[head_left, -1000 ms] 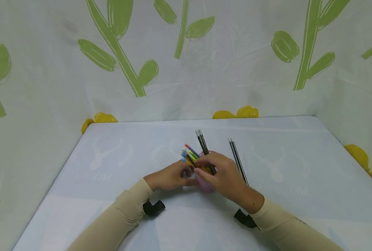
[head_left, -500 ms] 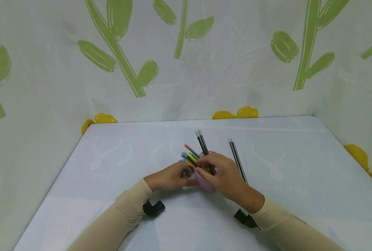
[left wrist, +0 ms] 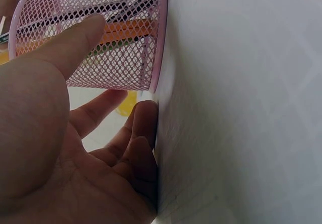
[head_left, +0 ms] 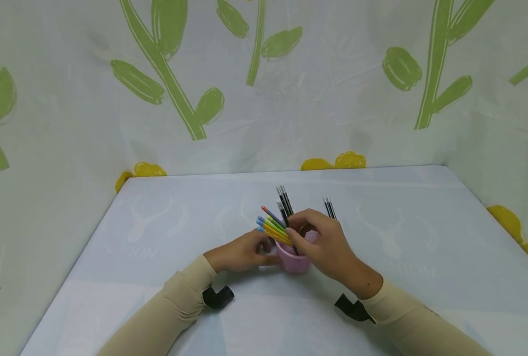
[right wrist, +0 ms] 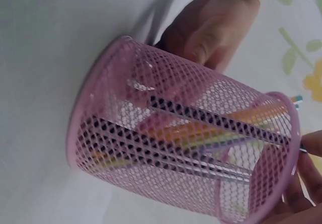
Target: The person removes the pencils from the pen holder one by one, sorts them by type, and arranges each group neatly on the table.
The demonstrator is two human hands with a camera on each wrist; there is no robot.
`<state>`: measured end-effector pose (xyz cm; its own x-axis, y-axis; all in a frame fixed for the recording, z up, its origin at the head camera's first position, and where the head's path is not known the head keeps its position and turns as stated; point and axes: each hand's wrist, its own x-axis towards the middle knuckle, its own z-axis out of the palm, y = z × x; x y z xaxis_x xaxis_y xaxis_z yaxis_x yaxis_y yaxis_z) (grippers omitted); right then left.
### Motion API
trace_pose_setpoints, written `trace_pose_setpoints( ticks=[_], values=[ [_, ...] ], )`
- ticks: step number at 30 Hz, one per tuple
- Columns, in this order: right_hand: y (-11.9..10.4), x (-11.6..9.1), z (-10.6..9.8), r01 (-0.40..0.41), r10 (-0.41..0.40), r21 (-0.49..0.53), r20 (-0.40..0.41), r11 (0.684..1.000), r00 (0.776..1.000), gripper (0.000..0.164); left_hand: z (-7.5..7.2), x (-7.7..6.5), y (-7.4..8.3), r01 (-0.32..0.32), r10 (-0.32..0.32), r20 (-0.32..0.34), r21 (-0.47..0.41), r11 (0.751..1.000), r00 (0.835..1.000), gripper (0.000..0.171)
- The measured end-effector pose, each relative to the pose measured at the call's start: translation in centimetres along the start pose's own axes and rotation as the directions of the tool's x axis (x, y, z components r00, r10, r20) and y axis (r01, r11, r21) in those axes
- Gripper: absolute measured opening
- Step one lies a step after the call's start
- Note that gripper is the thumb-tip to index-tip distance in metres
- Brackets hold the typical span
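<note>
On your tabletop (head_left: 272,311), your right hand (head_left: 323,240) pinches a pencil (head_left: 283,212), likely light: hold high. Half-open left hand (head_left: 242,252) touches the cup's (head_left: 295,265) nine-o'clock side.

The right wrist view's edge cuts off the right fingers (right wrist: 313,143).

I count two hands (head_left: 246,251), two black wrist pieces (head_left: 218,297), one table (head_left: 112,277) and one pink mesh cup (head_left: 295,265). I make out at least three black pencils (head_left: 285,196) and four coloured pencils (head_left: 274,234) in it (overlap hides the exact tally), plus at least two dark pencils (head_left: 329,208) outside.
</note>
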<state>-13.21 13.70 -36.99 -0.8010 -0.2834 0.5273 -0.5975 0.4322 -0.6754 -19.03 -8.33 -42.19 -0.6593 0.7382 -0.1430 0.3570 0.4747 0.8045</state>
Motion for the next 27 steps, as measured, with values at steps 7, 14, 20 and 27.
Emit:
trace_pose_setpoints(
  ticks=[7,14,20,27],
  values=[
    [-0.3,0.4,-1.1,0.033,-0.03,0.036,-0.081,0.999,0.996,0.017,0.0,-0.1,0.1,0.017,-0.016,-0.02,0.015,1.0,1.0,0.045],
    [-0.5,0.6,-2.1,0.031,-0.007,0.183,-0.131,0.983,0.991,0.013,0.0,0.1,0.0,0.006,-0.006,-0.006,0.01,1.0,1.0,0.042],
    [-0.8,0.9,-2.9,0.063,-0.012,0.289,-0.173,0.955,0.985,0.015,-0.2,0.1,0.0,0.006,-0.006,-0.014,0.017,1.0,1.0,0.042],
    [-0.6,1.0,-3.4,0.086,-0.007,0.322,-0.237,0.943,0.971,0.016,-0.1,0.0,0.1,0.003,-0.003,-0.005,0.004,1.0,1.0,0.041]
  ],
)
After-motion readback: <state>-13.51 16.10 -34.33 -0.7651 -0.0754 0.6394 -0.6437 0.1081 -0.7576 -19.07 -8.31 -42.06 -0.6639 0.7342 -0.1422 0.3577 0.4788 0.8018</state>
